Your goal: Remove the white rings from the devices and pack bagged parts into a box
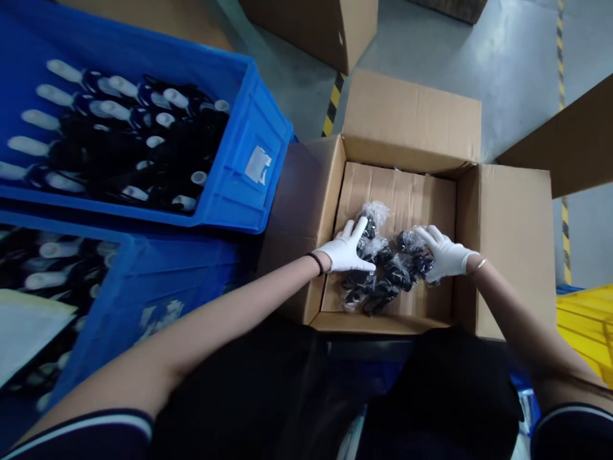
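Note:
Several dark items in clear plastic wrap (400, 271) lie in a loose heap on a flat cardboard sheet (421, 201) inside an open cardboard box (328, 191). At the heap's left edge, my left hand (347, 249), in a white glove, rests with its fingers and thumb spread against the wrapped items. My right hand (443, 252), gloved in white too, touches the right side of the heap, its fingers apart. Neither hand is closed round an item.
On the left, a blue crate (234, 160) holds many white-ended dark items, with another blue crate (129, 287) below it. A yellow crate (587, 319) stands at the right. More cardboard (316, 29) is behind the box, near striped floor tape (334, 105).

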Demonstrator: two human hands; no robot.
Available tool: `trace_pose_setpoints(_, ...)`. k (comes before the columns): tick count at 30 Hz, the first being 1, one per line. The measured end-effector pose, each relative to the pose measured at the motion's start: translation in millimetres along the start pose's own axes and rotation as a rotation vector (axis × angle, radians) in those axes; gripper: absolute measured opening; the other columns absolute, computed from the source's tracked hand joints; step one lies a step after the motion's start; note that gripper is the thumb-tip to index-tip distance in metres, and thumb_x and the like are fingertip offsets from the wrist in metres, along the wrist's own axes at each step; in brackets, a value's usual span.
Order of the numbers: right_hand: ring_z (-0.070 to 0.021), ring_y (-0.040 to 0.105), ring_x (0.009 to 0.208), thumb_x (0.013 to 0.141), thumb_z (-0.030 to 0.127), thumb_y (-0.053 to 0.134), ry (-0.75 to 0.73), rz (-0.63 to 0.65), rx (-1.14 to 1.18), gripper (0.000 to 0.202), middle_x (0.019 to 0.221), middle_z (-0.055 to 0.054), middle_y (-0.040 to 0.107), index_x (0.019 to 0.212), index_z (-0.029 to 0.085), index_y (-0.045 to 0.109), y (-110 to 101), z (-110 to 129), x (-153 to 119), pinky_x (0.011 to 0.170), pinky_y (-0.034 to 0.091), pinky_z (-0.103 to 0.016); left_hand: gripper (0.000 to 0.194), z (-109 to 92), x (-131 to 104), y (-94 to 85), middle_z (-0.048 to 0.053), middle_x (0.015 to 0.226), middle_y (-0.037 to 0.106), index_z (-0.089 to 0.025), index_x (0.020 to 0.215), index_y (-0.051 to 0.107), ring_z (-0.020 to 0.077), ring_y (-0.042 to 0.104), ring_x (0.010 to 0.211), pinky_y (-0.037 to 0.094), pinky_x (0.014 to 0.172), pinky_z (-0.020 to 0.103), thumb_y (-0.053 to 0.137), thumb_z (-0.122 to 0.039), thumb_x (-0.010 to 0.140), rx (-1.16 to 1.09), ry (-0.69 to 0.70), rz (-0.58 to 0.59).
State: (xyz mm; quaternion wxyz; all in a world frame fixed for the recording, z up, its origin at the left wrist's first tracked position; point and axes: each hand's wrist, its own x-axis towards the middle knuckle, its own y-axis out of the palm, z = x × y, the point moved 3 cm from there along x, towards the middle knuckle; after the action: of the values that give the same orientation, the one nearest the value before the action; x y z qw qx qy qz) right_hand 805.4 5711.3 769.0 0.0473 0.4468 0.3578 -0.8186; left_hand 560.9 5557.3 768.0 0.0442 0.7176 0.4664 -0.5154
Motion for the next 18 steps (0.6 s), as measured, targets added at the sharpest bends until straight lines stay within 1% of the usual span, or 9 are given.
trace_pose_setpoints(1, -0.0445, 0.03, 0.138, 0.051, 0.039, 0.086, -0.002, 0.002, -0.044, 0.136, 0.162, -0.016, -0.004, 0.156, 0.037, -0.001, 11.7, -2.9, -7.4, 0.095, 0.048, -0.051, 0.143, -1.6, 4.0, -0.4, 0.027, 0.16, -0.009, -0.02, 0.156, -0.015, 0.0472, 0.011, 0.146, 0.027, 0.114, 0.053, 0.077, -0.067, 0.056, 0.026, -0.005, -0.024)
trace_pose_setpoints(3, -0.0485, 0.028, 0.137, 0.056, 0.033, 0.083, -0.002, -0.034, -0.125, 0.131, 0.16, -0.018, -0.016, 0.155, 0.039, -0.001, 28.7, -0.3, -12.9, 0.084, 0.052, -0.051, 0.145, -5.0, 10.5, 0.5, 0.027, 0.16, -0.007, -0.022, 0.156, -0.012, 0.0514, 0.017, 0.143, 0.03, 0.112, 0.054, 0.08, -0.065, 0.053, 0.085, -0.014, -0.066)
trace_pose_setpoints(5, -0.05, 0.029, 0.134, 0.064, 0.032, 0.079, -0.008, -0.083, -0.189, 0.12, 0.159, -0.018, -0.021, 0.154, 0.042, 0.0, 34.0, 9.7, -6.5, 0.077, 0.054, -0.051, 0.146, -7.8, 15.3, 3.8, 0.027, 0.16, -0.006, -0.024, 0.156, -0.01, 0.0531, 0.021, 0.14, 0.032, 0.11, 0.053, 0.081, -0.065, 0.05, 0.14, -0.021, -0.084)
trace_pose_setpoints(7, -0.0482, 0.034, 0.13, 0.07, 0.03, 0.075, -0.054, -0.096, -0.23, 0.112, 0.16, -0.015, -0.021, 0.153, 0.046, 0.002, 29.9, 23.4, 8.9, 0.076, 0.054, -0.05, 0.146, -9.0, 19.5, 7.5, 0.026, 0.159, -0.003, -0.026, 0.156, -0.008, 0.0527, 0.025, 0.139, 0.035, 0.109, 0.052, 0.082, -0.064, 0.049, 0.175, -0.023, -0.095)
trace_pose_setpoints(9, -0.0448, 0.039, 0.126, 0.074, 0.026, 0.072, -0.096, -0.092, -0.254, 0.104, 0.161, -0.012, -0.015, 0.152, 0.05, 0.008, 20.6, 36.8, 28.5, 0.076, 0.054, -0.049, 0.143, -9.2, 24.0, 9.5, 0.024, 0.158, 0.004, -0.028, 0.157, -0.004, 0.0503, 0.033, 0.137, 0.038, 0.108, 0.049, 0.082, -0.065, 0.048, 0.184, -0.004, -0.098)
trace_pose_setpoints(10, -0.0433, 0.042, 0.123, 0.076, 0.026, 0.071, -0.106, -0.095, -0.259, 0.098, 0.161, -0.012, -0.01, 0.151, 0.05, 0.013, 15.3, 42.5, 38.2, 0.077, 0.053, -0.049, 0.141, -9.2, 26.3, 9.7, 0.023, 0.156, 0.008, -0.029, 0.157, -0.001, 0.0485, 0.037, 0.134, 0.039, 0.107, 0.047, 0.082, -0.064, 0.048, 0.182, 0.015, -0.095)
trace_pose_setpoints(13, -0.0409, 0.048, 0.117, 0.074, 0.031, 0.072, -0.116, -0.139, -0.226, 0.087, 0.154, -0.015, 0.016, 0.148, 0.046, 0.03, 3.0, 54.0, 59.6, 0.084, 0.05, -0.054, 0.135, -8.4, 30.6, 7.5, 0.019, 0.15, 0.018, -0.027, 0.156, 0.014, 0.0427, 0.05, 0.126, 0.043, 0.106, 0.043, 0.085, -0.06, 0.046, 0.163, 0.079, -0.075)
trace_pose_setpoints(15, -0.0362, 0.052, 0.113, 0.07, 0.037, 0.076, -0.136, -0.16, -0.116, 0.087, 0.146, -0.015, 0.027, 0.147, 0.042, 0.034, 1.2, 56.0, 64.5, 0.089, 0.05, -0.05, 0.13, -6.3, 29.1, 5.7, 0.017, 0.147, 0.021, -0.025, 0.154, 0.019, 0.0395, 0.054, 0.121, 0.044, 0.105, 0.042, 0.086, -0.052, 0.046, 0.141, 0.102, -0.067)
trace_pose_setpoints(18, -0.0272, 0.057, 0.107, 0.066, 0.039, 0.078, -0.12, -0.174, 0.109, 0.089, 0.139, -0.011, 0.031, 0.145, 0.039, 0.037, 8.9, 51.0, 60.9, 0.089, 0.051, -0.04, 0.124, 0.3, 21.4, 6.7, 0.018, 0.147, 0.021, -0.025, 0.155, 0.014, 0.0382, 0.056, 0.119, 0.045, 0.104, 0.041, 0.083, -0.043, 0.053, 0.102, 0.05, -0.085)
